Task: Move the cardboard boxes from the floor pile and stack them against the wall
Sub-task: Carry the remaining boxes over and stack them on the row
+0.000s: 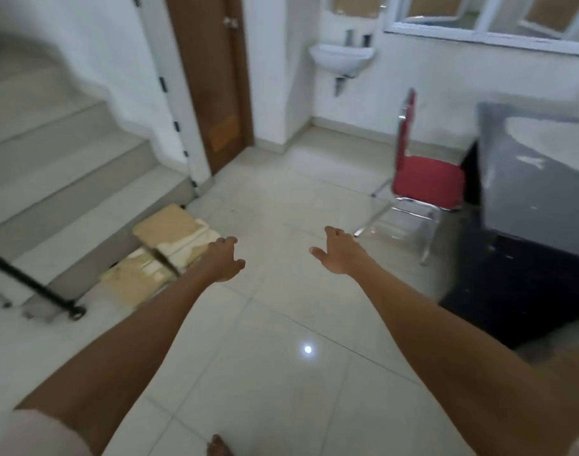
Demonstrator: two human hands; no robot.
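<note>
Flattened, worn cardboard boxes lie on the tiled floor against the bottom stair step, left of centre. Both my arms stretch forward over the floor. My left hand hovers at the right edge of the cardboard with relaxed, spread fingers and holds nothing. Over bare tiles further right, my right hand is also empty, its fingers loosely spread. The picture is blurred by motion.
Stairs rise on the left beside a brown door. A black metal stand sits at the lower left. A red chair and a dark table stand on the right. A wall sink hangs at the back.
</note>
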